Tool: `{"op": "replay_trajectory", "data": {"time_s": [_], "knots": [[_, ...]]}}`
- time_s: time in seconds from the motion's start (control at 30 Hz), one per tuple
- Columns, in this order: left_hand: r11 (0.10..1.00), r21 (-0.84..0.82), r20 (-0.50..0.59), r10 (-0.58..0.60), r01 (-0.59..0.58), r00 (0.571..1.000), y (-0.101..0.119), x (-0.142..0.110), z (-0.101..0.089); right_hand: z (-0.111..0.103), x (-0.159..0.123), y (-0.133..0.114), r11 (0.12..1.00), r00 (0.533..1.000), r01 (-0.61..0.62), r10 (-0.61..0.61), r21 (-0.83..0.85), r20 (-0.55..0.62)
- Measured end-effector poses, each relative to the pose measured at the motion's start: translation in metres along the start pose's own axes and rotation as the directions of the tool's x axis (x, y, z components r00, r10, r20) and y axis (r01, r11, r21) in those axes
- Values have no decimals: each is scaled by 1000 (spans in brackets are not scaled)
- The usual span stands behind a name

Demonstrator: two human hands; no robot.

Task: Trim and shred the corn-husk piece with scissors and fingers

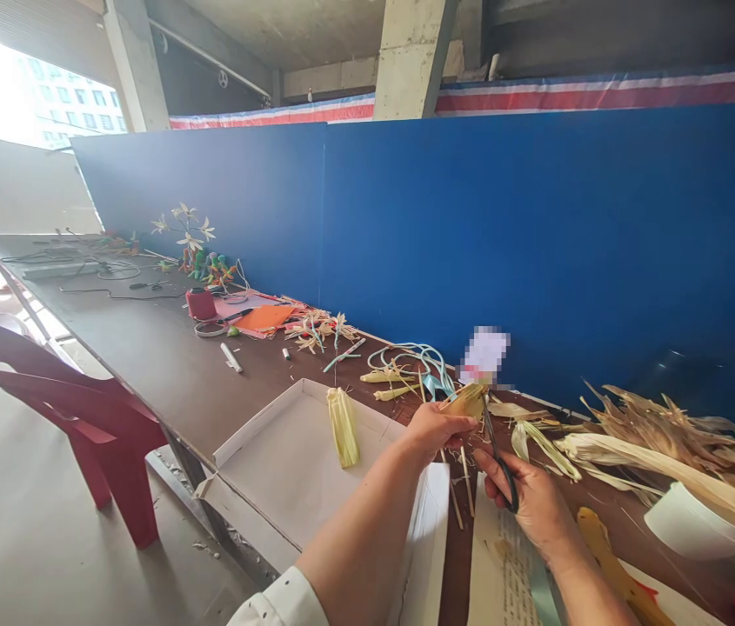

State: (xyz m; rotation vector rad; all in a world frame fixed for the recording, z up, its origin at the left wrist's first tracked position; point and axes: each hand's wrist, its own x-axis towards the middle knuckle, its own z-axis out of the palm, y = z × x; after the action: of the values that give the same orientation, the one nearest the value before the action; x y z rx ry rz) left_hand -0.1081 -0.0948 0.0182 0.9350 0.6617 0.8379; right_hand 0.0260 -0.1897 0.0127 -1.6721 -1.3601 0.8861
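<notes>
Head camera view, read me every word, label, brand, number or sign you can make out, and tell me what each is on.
No text is readable.
Printed sheet below the right hand: lines of print, too small and blurred to read.
White paper in front of the blue partition: pixelated, unreadable.
No other lettering can be made out.

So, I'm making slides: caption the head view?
Right hand holds scissors at a husk held in the left hand.

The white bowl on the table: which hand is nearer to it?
Right. The right hand, holding scissors, is left of the white bowl; the left hand, holding yellow husk, is farther left.
</notes>
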Motion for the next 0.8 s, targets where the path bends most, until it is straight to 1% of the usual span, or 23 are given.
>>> {"op": "replay_trajectory", "data": {"time_s": [0.27,0.47,0.63,0.8], "knots": [[1000,-10,-9,7,-7,1000,0,-1,1,0,-2,-2,999,1000,-23,23,23,-9],[1000,-20,7,20,-19,1000,1,1,0,0,-1,0,996,999,-33,33,87,9],[999,-33,22,29,-28,999,0,-1,2,-1,-3,0,998,999,-29,28,58,15],[999,-53,-20,3,-4,1000,0,0,2,2,-3,-3,1000,999,-10,9,25,43]]}}
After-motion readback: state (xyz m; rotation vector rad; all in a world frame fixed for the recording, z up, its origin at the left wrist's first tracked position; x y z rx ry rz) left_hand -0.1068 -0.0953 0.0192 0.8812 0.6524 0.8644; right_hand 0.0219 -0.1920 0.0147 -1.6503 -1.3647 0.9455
